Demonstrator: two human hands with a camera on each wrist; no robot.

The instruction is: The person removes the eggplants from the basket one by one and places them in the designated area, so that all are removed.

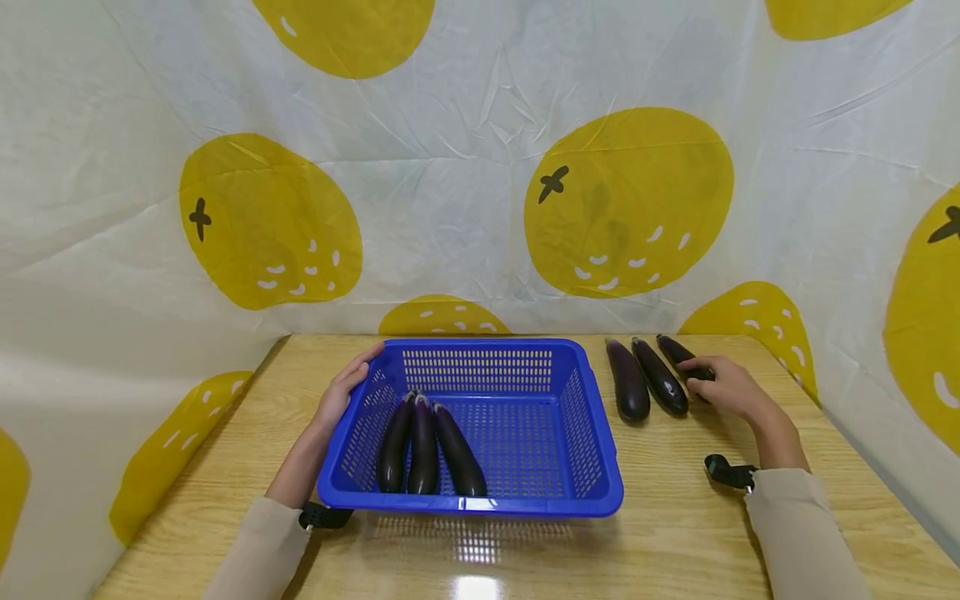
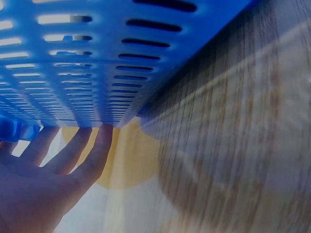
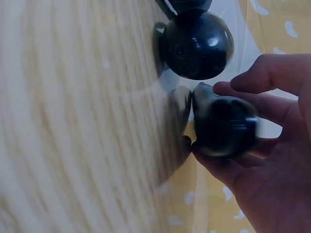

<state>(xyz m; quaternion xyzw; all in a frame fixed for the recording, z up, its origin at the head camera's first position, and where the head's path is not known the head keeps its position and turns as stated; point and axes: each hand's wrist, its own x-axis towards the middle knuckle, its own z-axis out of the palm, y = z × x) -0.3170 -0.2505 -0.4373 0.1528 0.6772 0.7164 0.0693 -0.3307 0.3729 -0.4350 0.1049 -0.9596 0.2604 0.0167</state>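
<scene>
A blue plastic basket [image 1: 517,506] with slotted walls stands on the table, three dark purple eggplants lying side by side in its left half. Against its left side rests my left hand [image 1: 341,396]; in the left wrist view the fairly straight fingers [image 2: 97,153] touch the slotted outer wall. To the right of the basket lie three more eggplants. My right hand [image 1: 723,385] grips the rightmost eggplant [image 3: 226,127], fingers on one side and thumb on the other. The middle eggplant [image 1: 660,379] is close beside it, and the left one [image 1: 628,383] lies nearest the basket.
The wooden table [image 1: 667,533] ends at a white cloth [image 1: 450,208] printed with yellow fruit, which hangs behind it and along both sides. Black straps [image 1: 731,473] are worn on both wrists. The basket's right half shows bare slotted floor.
</scene>
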